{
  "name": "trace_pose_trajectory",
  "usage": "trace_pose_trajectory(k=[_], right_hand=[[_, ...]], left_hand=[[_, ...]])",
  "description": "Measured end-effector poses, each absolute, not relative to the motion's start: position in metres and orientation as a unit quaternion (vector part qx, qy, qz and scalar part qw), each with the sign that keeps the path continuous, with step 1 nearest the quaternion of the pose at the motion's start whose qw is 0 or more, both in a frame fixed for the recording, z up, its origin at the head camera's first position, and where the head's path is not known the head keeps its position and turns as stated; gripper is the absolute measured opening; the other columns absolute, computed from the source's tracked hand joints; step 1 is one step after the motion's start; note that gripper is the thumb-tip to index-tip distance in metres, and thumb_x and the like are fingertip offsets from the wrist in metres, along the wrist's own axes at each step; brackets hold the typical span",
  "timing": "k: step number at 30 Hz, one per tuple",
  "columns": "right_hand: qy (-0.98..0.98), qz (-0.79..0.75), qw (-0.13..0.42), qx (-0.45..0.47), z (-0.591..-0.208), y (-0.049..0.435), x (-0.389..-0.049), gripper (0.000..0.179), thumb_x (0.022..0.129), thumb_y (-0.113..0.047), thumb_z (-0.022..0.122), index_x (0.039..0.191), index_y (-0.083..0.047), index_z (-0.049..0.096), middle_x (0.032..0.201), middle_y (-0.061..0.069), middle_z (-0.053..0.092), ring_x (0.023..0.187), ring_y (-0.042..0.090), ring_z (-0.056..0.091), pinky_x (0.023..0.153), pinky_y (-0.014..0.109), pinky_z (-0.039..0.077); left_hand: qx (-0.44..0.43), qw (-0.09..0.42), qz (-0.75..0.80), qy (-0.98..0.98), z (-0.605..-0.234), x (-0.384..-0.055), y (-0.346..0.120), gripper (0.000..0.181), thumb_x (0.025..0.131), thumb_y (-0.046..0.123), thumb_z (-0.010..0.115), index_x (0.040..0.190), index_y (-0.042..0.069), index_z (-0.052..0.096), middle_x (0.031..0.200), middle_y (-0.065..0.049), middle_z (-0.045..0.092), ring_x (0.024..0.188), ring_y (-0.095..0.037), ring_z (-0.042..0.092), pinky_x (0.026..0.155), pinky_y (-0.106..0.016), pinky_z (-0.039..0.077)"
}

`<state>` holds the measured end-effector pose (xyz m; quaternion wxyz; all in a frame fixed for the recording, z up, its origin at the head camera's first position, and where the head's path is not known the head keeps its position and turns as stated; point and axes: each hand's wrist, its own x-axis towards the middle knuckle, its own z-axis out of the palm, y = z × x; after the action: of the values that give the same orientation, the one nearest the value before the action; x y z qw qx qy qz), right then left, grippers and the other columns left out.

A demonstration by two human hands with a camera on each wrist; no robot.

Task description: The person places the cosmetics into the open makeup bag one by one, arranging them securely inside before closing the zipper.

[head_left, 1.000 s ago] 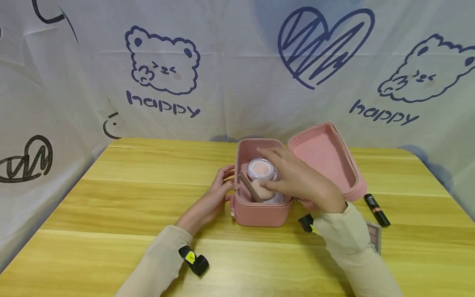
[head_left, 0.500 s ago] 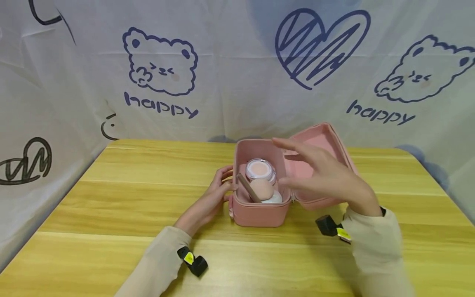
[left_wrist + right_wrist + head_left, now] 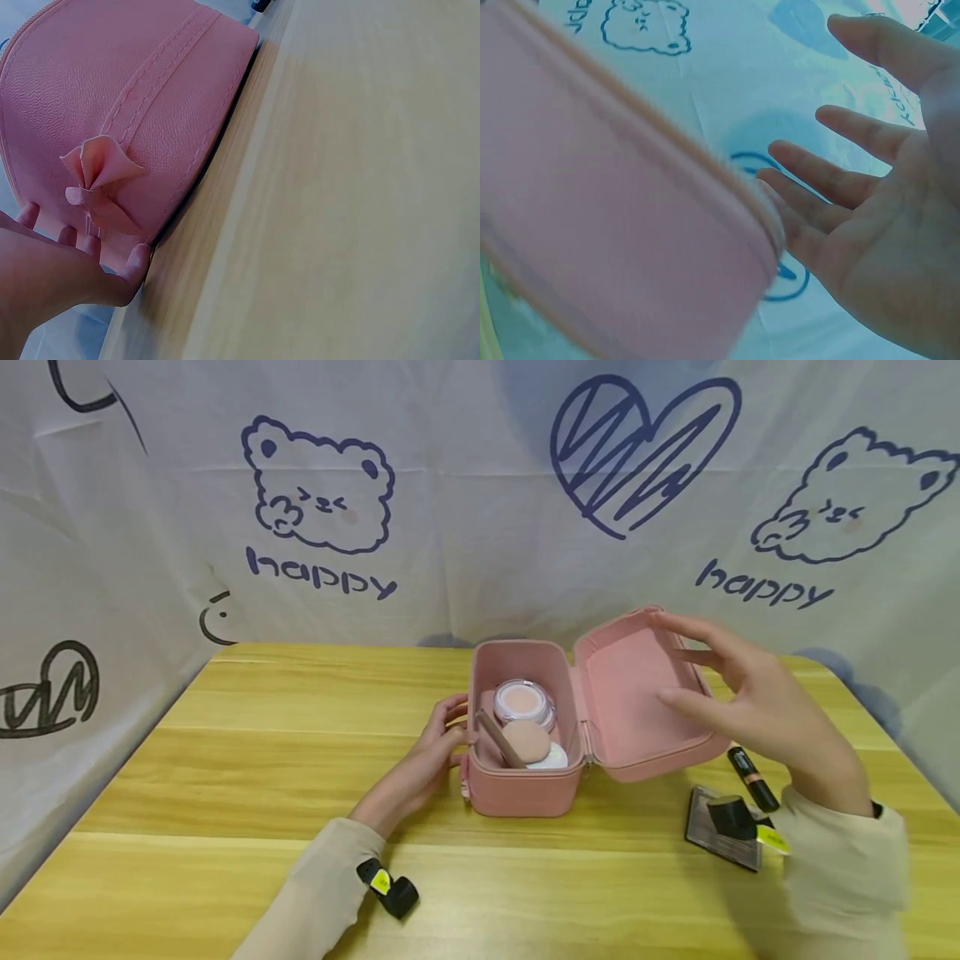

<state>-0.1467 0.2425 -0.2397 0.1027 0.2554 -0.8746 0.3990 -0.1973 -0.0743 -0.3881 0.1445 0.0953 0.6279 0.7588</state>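
Observation:
A pink cosmetic case (image 3: pixel 525 793) stands on the table with its lid (image 3: pixel 637 693) swung out to the right. Inside lie a round compact (image 3: pixel 522 699), a round beige puff (image 3: pixel 527 742), a white round item (image 3: pixel 553 758) and a slim brown stick (image 3: pixel 498 739). My left hand (image 3: pixel 427 760) rests its fingers against the case's left side. In the left wrist view, those fingertips (image 3: pixel 67 236) touch the pink wall below a bow (image 3: pixel 105 180). My right hand (image 3: pixel 765 702) is at the lid's right edge, holding nothing. Its fingers (image 3: pixel 810 172) are spread in the right wrist view.
A black lipstick-like tube (image 3: pixel 752 779) lies on the table right of the lid. Nearer me is a flat grey-brown palette (image 3: pixel 712 827), partly behind the right wrist camera (image 3: pixel 731 817). A printed white cloth (image 3: pixel 465 552) hangs behind the table (image 3: pixel 315 710).
My right hand has come out from over the case and moved right to the lid's far edge. The lid has tilted up somewhat. My left hand has stayed at the case's side.

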Motion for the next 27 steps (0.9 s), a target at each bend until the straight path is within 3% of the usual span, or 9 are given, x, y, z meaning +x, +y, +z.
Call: trace_pose_trajectory(k=[1,5,7,10,13,17,21,24,27], right_hand=[[-0.878,0.396,0.106,0.248,-0.241,0.245,-0.147,0.072,0.084,-0.004,0.073,0.147,-0.019,0.042,0.148,0.002,0.041,0.122,0.037,0.049,0.087,0.015,0.043],[-0.894,0.381,0.113,0.208,-0.245,0.258,-0.148,0.072,0.085,-0.007,0.073,0.148,-0.020,0.040,0.148,0.002,0.041,0.124,0.033,0.049,0.092,0.037,0.049],[-0.900,0.374,0.116,0.192,-0.246,0.265,-0.149,0.073,0.086,-0.007,0.073,0.149,-0.020,0.039,0.149,0.003,0.040,0.124,0.033,0.049,0.095,0.054,0.043],[-0.906,0.363,0.122,0.178,-0.248,0.274,-0.149,0.072,0.087,-0.008,0.071,0.150,-0.018,0.037,0.150,0.007,0.038,0.123,0.040,0.047,0.094,0.056,0.043],[-0.910,0.358,0.131,0.165,-0.250,0.283,-0.150,0.070,0.089,-0.008,0.069,0.150,-0.016,0.036,0.150,0.012,0.037,0.120,0.045,0.046,0.091,0.033,0.049],[-0.915,0.355,0.137,0.133,-0.253,0.297,-0.152,0.069,0.090,-0.010,0.068,0.151,-0.013,0.034,0.150,0.016,0.037,0.118,0.047,0.047,0.074,0.003,0.039],[-0.927,0.343,0.119,0.098,-0.256,0.311,-0.156,0.070,0.093,-0.020,0.065,0.153,-0.013,0.028,0.148,0.023,0.035,0.117,0.050,0.046,0.071,0.000,0.035],[-0.941,0.317,0.090,0.076,-0.258,0.321,-0.160,0.073,0.094,-0.029,0.063,0.154,-0.012,0.024,0.147,0.028,0.034,0.118,0.052,0.043,0.085,0.025,0.050],[-0.960,0.271,0.047,0.061,-0.262,0.329,-0.167,0.080,0.094,-0.039,0.061,0.154,-0.007,0.020,0.145,0.032,0.033,0.122,0.054,0.039,0.089,0.060,0.044]], left_hand=[[0.096,0.145,0.758,0.628,-0.388,-0.197,-0.075,0.070,0.083,0.011,0.050,0.147,0.006,0.022,0.148,-0.017,0.023,0.133,-0.030,0.032,0.087,-0.032,0.040],[0.096,0.147,0.756,0.630,-0.388,-0.198,-0.075,0.069,0.084,0.012,0.050,0.147,0.007,0.022,0.148,-0.016,0.023,0.133,-0.030,0.031,0.088,-0.033,0.040],[0.097,0.147,0.756,0.630,-0.389,-0.198,-0.075,0.069,0.084,0.012,0.050,0.147,0.008,0.022,0.148,-0.016,0.023,0.133,-0.030,0.032,0.088,-0.033,0.040],[0.099,0.146,0.758,0.628,-0.389,-0.198,-0.074,0.070,0.084,0.012,0.050,0.147,0.007,0.022,0.148,-0.017,0.023,0.133,-0.030,0.032,0.088,-0.032,0.040],[0.100,0.146,0.761,0.625,-0.389,-0.198,-0.074,0.070,0.083,0.011,0.050,0.147,0.007,0.022,0.149,-0.017,0.023,0.132,-0.030,0.032,0.087,-0.032,0.041],[0.099,0.145,0.763,0.622,-0.389,-0.198,-0.074,0.071,0.083,0.011,0.050,0.147,0.006,0.022,0.149,-0.018,0.022,0.133,-0.030,0.032,0.087,-0.032,0.041],[0.098,0.144,0.762,0.624,-0.389,-0.197,-0.074,0.071,0.082,0.011,0.050,0.147,0.006,0.022,0.149,-0.018,0.022,0.133,-0.030,0.031,0.087,-0.032,0.041],[0.098,0.144,0.760,0.626,-0.389,-0.197,-0.074,0.071,0.082,0.011,0.050,0.147,0.006,0.022,0.148,-0.018,0.022,0.133,-0.030,0.031,0.087,-0.032,0.041],[0.098,0.145,0.759,0.627,-0.388,-0.198,-0.074,0.071,0.083,0.011,0.050,0.147,0.006,0.022,0.148,-0.017,0.022,0.132,-0.030,0.031,0.087,-0.032,0.041]])
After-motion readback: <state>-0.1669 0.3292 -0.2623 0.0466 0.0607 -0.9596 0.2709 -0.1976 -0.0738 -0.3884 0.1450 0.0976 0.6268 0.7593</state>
